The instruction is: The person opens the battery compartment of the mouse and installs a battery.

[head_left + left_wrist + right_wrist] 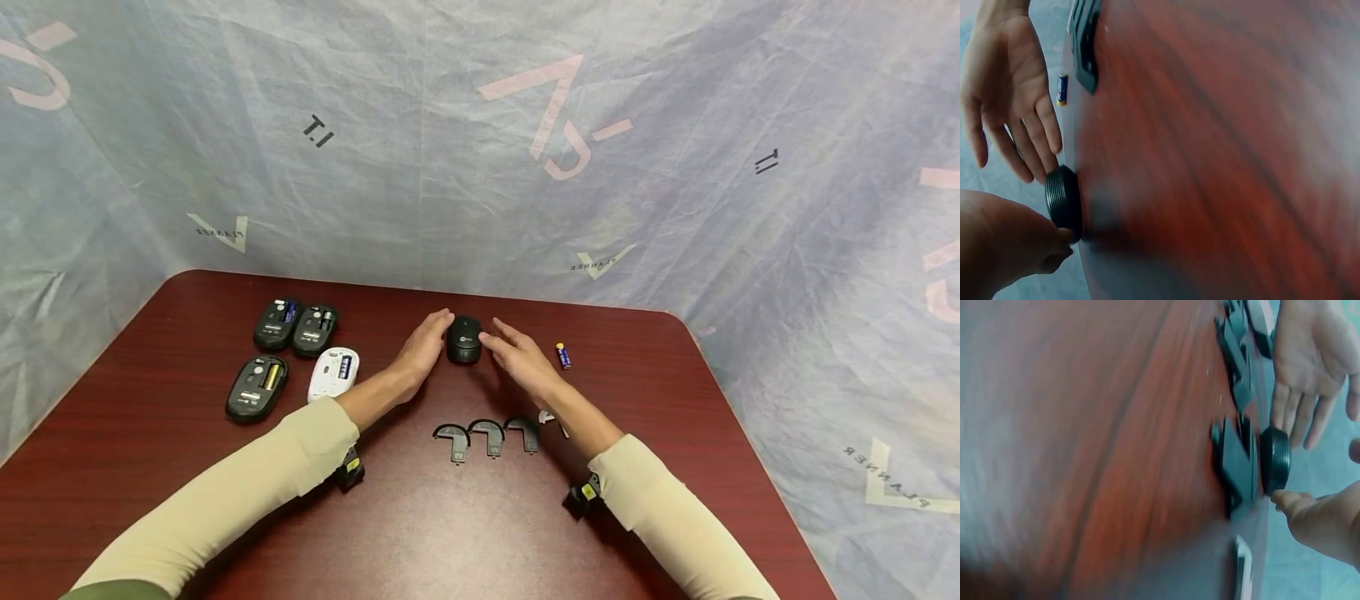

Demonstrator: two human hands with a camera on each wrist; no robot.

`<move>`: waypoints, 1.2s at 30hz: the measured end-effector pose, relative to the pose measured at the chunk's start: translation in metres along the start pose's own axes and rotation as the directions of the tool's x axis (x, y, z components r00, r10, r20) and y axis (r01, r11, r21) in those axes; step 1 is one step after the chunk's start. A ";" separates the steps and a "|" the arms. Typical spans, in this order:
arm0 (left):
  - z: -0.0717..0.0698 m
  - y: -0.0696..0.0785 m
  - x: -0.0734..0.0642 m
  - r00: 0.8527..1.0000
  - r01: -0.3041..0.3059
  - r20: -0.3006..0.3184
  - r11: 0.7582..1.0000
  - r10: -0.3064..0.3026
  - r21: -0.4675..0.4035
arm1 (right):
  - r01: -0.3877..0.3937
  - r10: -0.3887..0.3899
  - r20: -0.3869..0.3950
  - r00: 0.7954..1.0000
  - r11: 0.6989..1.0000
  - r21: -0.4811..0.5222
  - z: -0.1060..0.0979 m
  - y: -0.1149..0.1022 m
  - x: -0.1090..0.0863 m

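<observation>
A black computer mouse (464,342) lies upright on the table, its buttons toward the far edge. My left hand (422,348) stands along its left side, fingers extended and fingertips right at the mouse. On the other side, my right hand (523,360) holds its fingers extended, with a fingertip close to the mouse's right edge. Both wrist views show the ribbed side of the mouse between the two hands, and neither hand curls round it. Nearest below the hands are three black battery covers (488,437) in a row. Right of my right hand lies a blue-and-yellow battery (563,357).
At the left, three black mice (257,389) and a white mouse (333,373) lie upside down, batteries showing in their open compartments. A small white scrap (546,416) sits by my right wrist. A grey printed cloth (420,167) hangs behind the table's far edge.
</observation>
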State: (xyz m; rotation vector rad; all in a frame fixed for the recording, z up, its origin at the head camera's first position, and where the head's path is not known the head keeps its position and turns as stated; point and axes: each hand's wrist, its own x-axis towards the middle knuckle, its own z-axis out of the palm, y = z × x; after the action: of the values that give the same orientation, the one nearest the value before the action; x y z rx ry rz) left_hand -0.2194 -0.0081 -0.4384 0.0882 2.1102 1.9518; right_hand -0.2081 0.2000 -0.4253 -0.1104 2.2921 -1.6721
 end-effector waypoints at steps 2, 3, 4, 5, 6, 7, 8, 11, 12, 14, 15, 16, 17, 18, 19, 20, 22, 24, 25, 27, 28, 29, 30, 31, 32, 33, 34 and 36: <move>-0.004 -0.002 0.000 1.000 0.010 0.002 0.995 -0.010 0.104 | 0.023 -0.024 -0.004 1.000 0.994 -0.102 -0.004 0.003 0.002; -0.006 -0.004 0.000 1.000 0.016 0.005 0.989 -0.017 0.150 | 0.035 -0.036 -0.001 0.999 0.986 -0.164 -0.005 0.004 0.003; -0.007 -0.005 0.000 1.000 0.018 0.008 0.981 -0.020 0.196 | 0.045 -0.045 0.005 0.999 0.973 -0.228 -0.007 0.006 0.005; -0.008 -0.005 0.000 1.000 0.018 0.015 0.973 -0.022 0.230 | 0.054 -0.052 0.014 0.999 0.957 -0.286 -0.008 0.007 0.006; -0.008 -0.006 0.001 0.999 0.017 0.025 0.962 -0.025 0.271 | 0.060 -0.054 0.027 0.998 0.942 -0.330 -0.009 0.008 0.008; -0.009 -0.010 0.005 0.999 0.020 0.026 0.949 -0.030 0.313 | 0.067 -0.055 0.041 0.998 0.925 -0.375 -0.010 0.009 0.010; -0.009 -0.015 0.010 0.999 0.021 0.030 0.934 -0.034 0.357 | 0.071 -0.054 0.053 0.997 0.906 -0.418 -0.010 0.010 0.012; -0.009 -0.028 0.024 0.997 0.019 0.056 0.887 -0.051 0.461 | 0.092 -0.052 0.092 0.994 0.858 -0.505 -0.010 0.016 0.019; -0.010 -0.035 0.030 0.997 0.019 0.061 0.872 -0.056 0.488 | 0.094 -0.045 0.106 0.993 0.849 -0.520 -0.010 0.016 0.021; -0.011 -0.044 0.038 0.995 0.012 0.082 0.857 -0.063 0.515 | 0.098 -0.033 0.129 0.991 0.833 -0.545 -0.009 0.017 0.025; -0.011 -0.046 0.040 0.993 0.009 0.094 0.856 -0.067 0.517 | 0.105 -0.030 0.141 0.989 0.826 -0.554 -0.008 0.018 0.027; -0.012 -0.047 0.041 0.991 0.007 0.107 0.856 -0.074 0.518 | 0.113 -0.032 0.151 0.988 0.817 -0.566 -0.008 0.021 0.031; -0.013 -0.048 0.042 0.990 0.005 0.116 0.855 -0.076 0.519 | 0.115 -0.029 0.156 0.987 0.806 -0.580 -0.008 0.023 0.034; -0.013 -0.046 0.040 0.989 -0.005 0.127 0.853 -0.072 0.522 | 0.128 -0.041 0.158 0.987 0.792 -0.597 -0.008 0.031 0.040; -0.013 -0.042 0.037 0.988 -0.011 0.139 0.851 -0.073 0.525 | 0.145 -0.058 0.159 0.986 0.774 -0.616 -0.009 0.037 0.044; -0.013 -0.038 0.032 0.987 -0.022 0.148 0.849 -0.067 0.527 | 0.151 -0.064 0.159 0.985 0.763 -0.628 -0.009 0.040 0.047; -0.014 -0.026 0.022 0.985 -0.034 0.164 0.851 -0.062 0.524 | 0.173 -0.099 0.150 0.984 0.741 -0.648 -0.009 0.045 0.050; -0.013 -0.017 0.013 0.985 -0.042 0.167 0.854 -0.053 0.519 | 0.165 -0.102 0.135 0.986 0.760 -0.629 -0.007 0.038 0.043; -0.013 -0.013 0.009 0.984 -0.043 0.170 0.858 -0.052 0.512 | 0.160 -0.101 0.130 0.986 0.772 -0.615 -0.005 0.031 0.038; -0.013 -0.008 0.004 0.985 -0.049 0.167 0.864 -0.041 0.501 | 0.145 -0.102 0.106 0.989 0.796 -0.588 -0.002 0.020 0.028; -0.013 -0.006 0.002 0.986 -0.052 0.163 0.867 -0.034 0.496 | 0.129 -0.092 0.093 0.991 0.810 -0.573 0.001 0.014 0.023; -0.013 -0.005 0.001 0.987 -0.058 0.159 0.867 -0.025 0.495 | 0.125 -0.098 0.079 0.992 0.812 -0.570 0.002 0.012 0.020; -0.014 -0.004 0.000 0.987 -0.062 0.157 0.869 -0.018 0.491 | 0.122 -0.103 0.065 0.993 0.812 -0.571 0.004 0.010 0.017; -0.014 -0.003 -0.001 0.988 -0.068 0.156 0.869 -0.011 0.491 | 0.118 -0.108 0.051 0.993 0.813 -0.570 0.005 0.008 0.015; -0.014 -0.002 -0.002 0.988 -0.071 0.155 0.872 -0.006 0.485 | 0.115 -0.113 0.038 0.993 0.814 -0.569 0.006 0.007 0.013; -0.014 -0.001 -0.003 0.988 -0.073 0.157 0.877 -0.003 0.475 | 0.115 -0.120 0.029 0.992 0.814 -0.570 0.007 0.006 0.012; -0.014 0.000 -0.005 0.987 -0.071 0.158 0.884 -0.003 0.462 | 0.119 -0.129 0.023 0.991 0.814 -0.569 0.008 0.005 0.010; -0.015 0.002 -0.008 0.988 -0.070 0.156 0.894 0.000 0.442 | 0.130 -0.145 0.017 0.989 0.818 -0.560 0.009 0.002 0.007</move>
State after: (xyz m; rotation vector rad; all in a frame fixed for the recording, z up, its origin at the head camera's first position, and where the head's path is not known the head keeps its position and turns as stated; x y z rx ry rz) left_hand -0.2158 -0.0239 -0.4346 0.3545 2.4194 1.3851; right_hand -0.2125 0.1911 -0.4312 -0.3913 2.7831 -0.9961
